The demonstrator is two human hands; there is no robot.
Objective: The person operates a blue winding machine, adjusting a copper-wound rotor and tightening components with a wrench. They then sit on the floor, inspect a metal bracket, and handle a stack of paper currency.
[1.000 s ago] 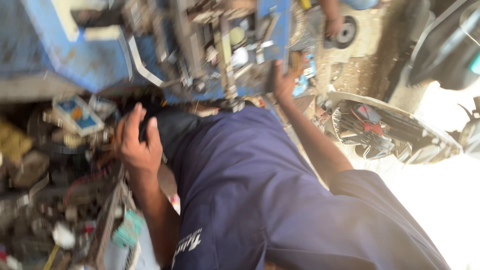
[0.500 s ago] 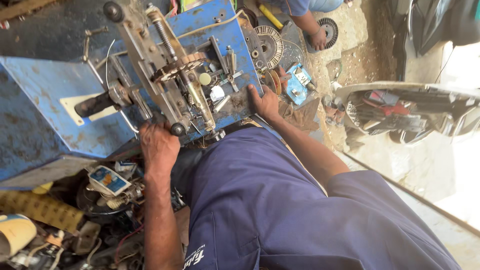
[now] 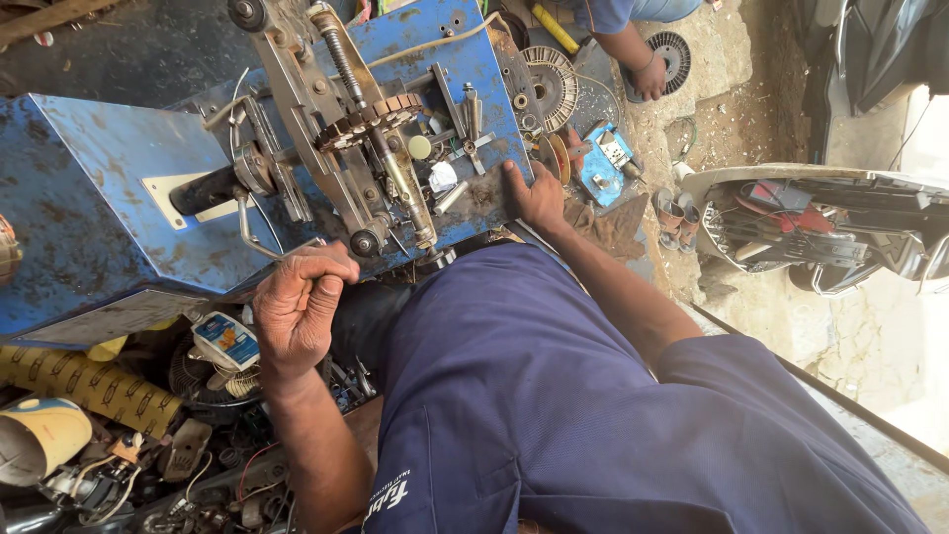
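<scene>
A blue metal winding machine with a gear, a spring and steel arms fills the upper left. My left hand hangs just below the machine's lower edge, its fingers curled into a fist with nothing visible in it. My right hand rests flat on the corner of the machine's blue plate, fingers spread over the edge. My dark blue work clothes fill the lower middle.
Another person's hand rests on the ground at the top. Wire discs and a small blue device lie beside the machine. A scooter stands at right. A yellow ribbed tube, a small can and scrap parts crowd the lower left.
The view has steadied and drawn closer to the machine. My left hand has come away from the machine's lower edge and curled into a fist. My right hand stays on the plate's corner.
</scene>
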